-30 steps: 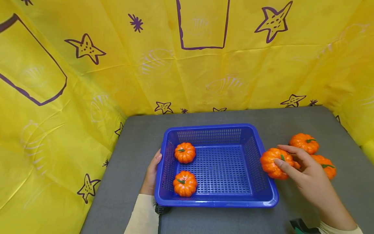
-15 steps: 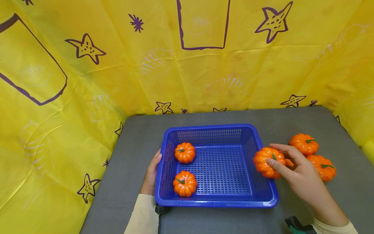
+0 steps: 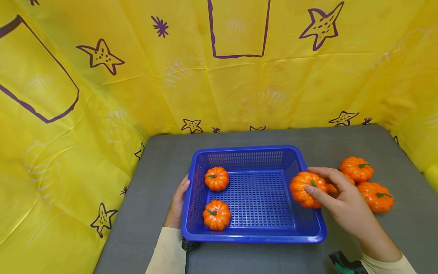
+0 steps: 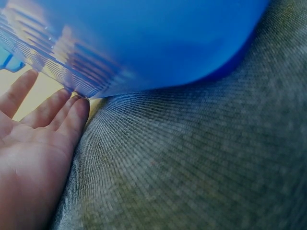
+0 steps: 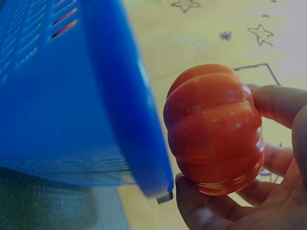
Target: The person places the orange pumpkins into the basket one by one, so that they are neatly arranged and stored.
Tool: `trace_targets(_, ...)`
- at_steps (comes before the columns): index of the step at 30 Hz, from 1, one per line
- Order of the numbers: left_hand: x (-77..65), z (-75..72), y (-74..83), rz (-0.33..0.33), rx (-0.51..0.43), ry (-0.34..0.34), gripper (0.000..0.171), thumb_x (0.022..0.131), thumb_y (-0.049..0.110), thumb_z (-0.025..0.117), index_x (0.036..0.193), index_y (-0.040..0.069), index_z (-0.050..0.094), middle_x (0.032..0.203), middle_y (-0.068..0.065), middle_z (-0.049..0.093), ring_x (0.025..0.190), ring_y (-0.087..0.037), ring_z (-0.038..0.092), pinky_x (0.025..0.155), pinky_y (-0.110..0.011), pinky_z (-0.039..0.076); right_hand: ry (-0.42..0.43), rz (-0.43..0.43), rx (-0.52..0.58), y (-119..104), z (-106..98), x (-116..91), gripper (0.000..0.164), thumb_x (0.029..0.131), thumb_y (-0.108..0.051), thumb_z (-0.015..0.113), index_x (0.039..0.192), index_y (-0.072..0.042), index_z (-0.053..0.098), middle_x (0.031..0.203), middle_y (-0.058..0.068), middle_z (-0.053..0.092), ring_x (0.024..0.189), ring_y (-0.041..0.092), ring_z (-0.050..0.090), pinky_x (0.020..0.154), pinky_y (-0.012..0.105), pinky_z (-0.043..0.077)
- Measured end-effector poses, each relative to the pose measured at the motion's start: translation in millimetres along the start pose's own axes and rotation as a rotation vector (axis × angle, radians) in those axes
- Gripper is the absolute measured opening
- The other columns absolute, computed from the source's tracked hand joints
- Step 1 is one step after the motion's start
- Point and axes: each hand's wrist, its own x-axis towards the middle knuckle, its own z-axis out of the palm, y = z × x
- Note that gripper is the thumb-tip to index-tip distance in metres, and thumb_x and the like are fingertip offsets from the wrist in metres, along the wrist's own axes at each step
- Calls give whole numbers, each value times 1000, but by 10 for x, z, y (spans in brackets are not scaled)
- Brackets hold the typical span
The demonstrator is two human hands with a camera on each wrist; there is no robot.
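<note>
A blue plastic basket (image 3: 253, 239) with slotted walls sits on the grey table. My left hand (image 3: 178, 201) is at its left side; in the left wrist view the extended fingers (image 4: 76, 112) touch the basket's outer wall. With thumb and fingers my right hand (image 3: 352, 209) grips a small orange toy pumpkin (image 3: 301, 194) with a green stem. That pumpkin overlaps the basket's right rim in the head view and appears just beside the rim in the right wrist view. Inside the basket, at the left, are two pumpkins, a rear one (image 3: 216, 179) and a front one (image 3: 216, 215).
Right of the basket, a rear pumpkin (image 3: 356, 169) and a nearer pumpkin (image 3: 375, 197) lie on the table (image 3: 164, 152). A sliver of orange shows behind the right hand. Yellow cloth (image 3: 232, 83) with starfish drawings encloses the table's back and sides.
My right hand has moved left with the pumpkin, bringing it from beside the basket's right rim to over it. The left hand and basket have stayed in place.
</note>
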Motion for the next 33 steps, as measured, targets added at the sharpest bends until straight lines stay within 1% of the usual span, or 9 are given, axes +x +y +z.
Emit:
trace_targets(5,-2,5,6,3,-3,-5,64,112,41,40,172,20,31,162,-14,48,136,-30,57,111,-49,49,-3,-35,-7,-49,12,31,46,100,4,75,144,0,64,132,0,63,97,13,70,75,23,60)
trace_targets(10,-13,14,23,3,4,-13,64,113,41,39,172,20,30,163,-15,46,137,-31,56,112,-50,49,-10,-61,-1,-98,19,67,46,99,6,75,143,-1,64,132,2,63,98,14,70,76,23,60)
trace_targets(16,-22,16,36,-4,-1,-18,63,113,42,39,172,22,30,167,-17,41,140,-34,54,112,-52,48,-16,-84,3,-180,41,113,48,99,7,75,144,-5,66,134,3,63,100,16,69,76,23,60)
trace_targets(22,-36,13,35,-10,5,-8,62,113,44,41,172,25,31,170,-15,39,142,-35,53,112,-53,48,-24,-94,15,-290,71,158,49,98,7,76,144,-7,66,134,4,62,94,19,71,71,28,62)
trace_targets(26,-35,19,41,-11,6,-17,63,114,43,39,173,24,29,169,-16,39,142,-34,53,113,-52,47,-29,-111,27,-379,90,199,51,97,9,76,144,-8,66,133,5,62,89,23,72,68,31,63)
trace_targets(30,-17,28,52,-11,-7,-21,62,113,41,39,172,22,30,168,-17,40,141,-34,53,114,-52,46,-34,-135,38,-485,114,256,52,97,10,76,144,-8,67,135,6,62,94,23,70,71,30,63)
trace_targets(33,-12,23,46,-12,-9,-14,62,113,40,39,172,22,31,167,-18,41,140,-33,54,114,-51,47,-39,-148,45,-554,142,306,52,96,10,76,144,-9,67,135,5,62,101,23,68,75,28,62)
